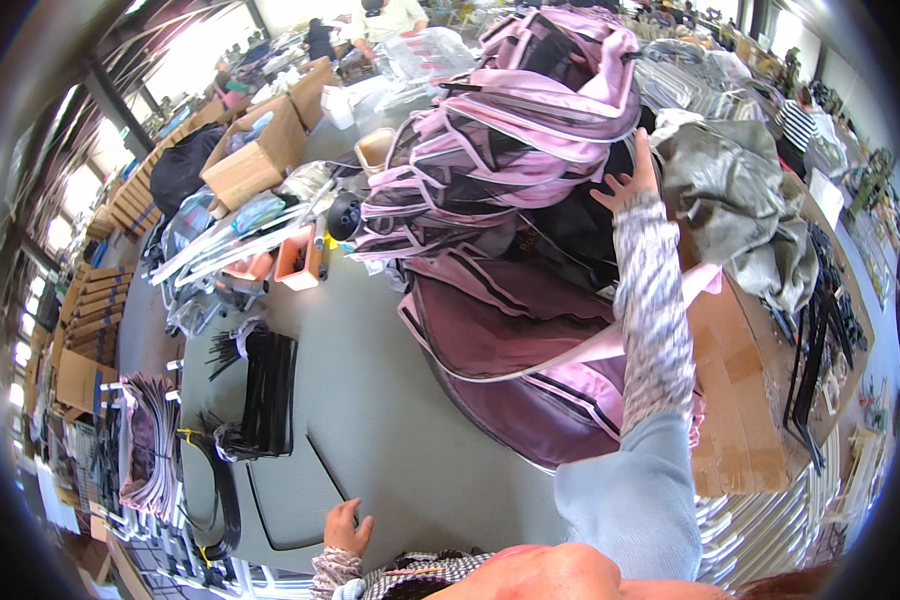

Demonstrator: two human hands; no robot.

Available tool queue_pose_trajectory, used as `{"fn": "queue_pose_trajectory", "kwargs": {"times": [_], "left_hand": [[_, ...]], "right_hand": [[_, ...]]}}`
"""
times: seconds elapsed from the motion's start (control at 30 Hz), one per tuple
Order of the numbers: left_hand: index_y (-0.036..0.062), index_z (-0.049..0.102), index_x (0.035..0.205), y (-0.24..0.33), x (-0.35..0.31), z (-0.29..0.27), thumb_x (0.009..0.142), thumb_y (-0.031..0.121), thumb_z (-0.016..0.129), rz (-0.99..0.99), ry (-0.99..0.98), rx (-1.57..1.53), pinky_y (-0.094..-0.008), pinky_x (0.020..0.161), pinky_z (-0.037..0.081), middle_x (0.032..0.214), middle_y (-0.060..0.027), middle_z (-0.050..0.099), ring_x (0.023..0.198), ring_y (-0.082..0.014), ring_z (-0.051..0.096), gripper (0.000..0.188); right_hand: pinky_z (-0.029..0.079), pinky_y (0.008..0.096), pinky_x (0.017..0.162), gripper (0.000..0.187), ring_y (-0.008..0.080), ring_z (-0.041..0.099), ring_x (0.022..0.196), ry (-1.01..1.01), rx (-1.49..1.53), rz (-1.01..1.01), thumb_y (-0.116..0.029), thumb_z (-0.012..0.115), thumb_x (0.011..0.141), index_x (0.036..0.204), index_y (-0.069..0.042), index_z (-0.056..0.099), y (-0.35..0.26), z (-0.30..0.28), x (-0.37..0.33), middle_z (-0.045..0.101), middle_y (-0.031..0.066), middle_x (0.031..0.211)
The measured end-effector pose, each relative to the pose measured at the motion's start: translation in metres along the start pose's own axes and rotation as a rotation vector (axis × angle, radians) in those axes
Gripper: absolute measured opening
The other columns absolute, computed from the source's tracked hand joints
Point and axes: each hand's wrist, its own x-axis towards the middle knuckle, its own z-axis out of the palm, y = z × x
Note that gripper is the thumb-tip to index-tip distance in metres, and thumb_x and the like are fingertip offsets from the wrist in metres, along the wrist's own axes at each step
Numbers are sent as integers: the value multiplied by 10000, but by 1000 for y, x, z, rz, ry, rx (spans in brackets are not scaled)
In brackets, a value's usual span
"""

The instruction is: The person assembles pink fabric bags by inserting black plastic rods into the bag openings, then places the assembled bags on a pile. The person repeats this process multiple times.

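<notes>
My right arm reaches forward across a tall pile of pink and black fabric bag pieces [530,150] with white piping and mesh. At the pile's right side, my right hand [630,185] is open with fingers spread, touching or just beside the fabric. One opened pink piece [515,320] with zippers slopes down toward me under my right forearm. My left hand [346,528] is low, near the table's front edge, its fingers curled at the corner of a thin black bent rod [270,545]. The rod forms a U shape lying on the grey table [370,400].
Bundled black strips [270,395] lie at the left. Beyond them are an orange bin [298,258], white rods and an open cardboard box [255,150]. On the right, grey-green fabric [740,190] covers part of a cardboard box [735,390], beside black straps [810,370]. Other people work farther away.
</notes>
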Motion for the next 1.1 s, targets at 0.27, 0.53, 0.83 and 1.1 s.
{"fn": "queue_pose_trajectory", "kwargs": {"times": [0.27, 0.53, 0.83, 1.1], "left_hand": [[83, 615, 1173, 30, 20, 8, 810, 262, 688, 44, -79, 16, -437, 898, 475, 1104, -147, 631, 1045, -337, 586, 411], [91, 618, 1170, 33, 22, 16, 810, 266, 688, 2, -133, 66, -427, 911, 465, 1097, -135, 635, 1041, -326, 590, 406], [94, 620, 1160, 41, 30, 30, 813, 270, 682, 44, -177, 66, -443, 891, 475, 1095, -143, 633, 1031, -337, 589, 394], [80, 614, 1158, 38, 22, 34, 805, 239, 679, 37, -238, 80, -435, 867, 487, 1065, -152, 635, 998, -343, 602, 392]], "right_hand": [[552, 420, 670, 475, 254, 644, 861, -35, -170, -115, -351, 763, 718, 1093, -99, 615, -30, 52, 133, 664, 80, 962], [475, 398, 898, 390, 298, 638, 984, 352, -540, -679, -254, 672, 754, 1025, 26, 689, -116, -41, 175, 687, 185, 1064], [468, 366, 885, 378, 267, 630, 973, 349, -413, -191, -268, 572, 857, 1071, 22, 686, -106, -130, 251, 678, 177, 1078], [423, 442, 970, 325, 349, 571, 1100, 141, -1030, -1803, -248, 690, 829, 1105, -77, 690, -57, 4, 25, 612, 194, 1186]]}}
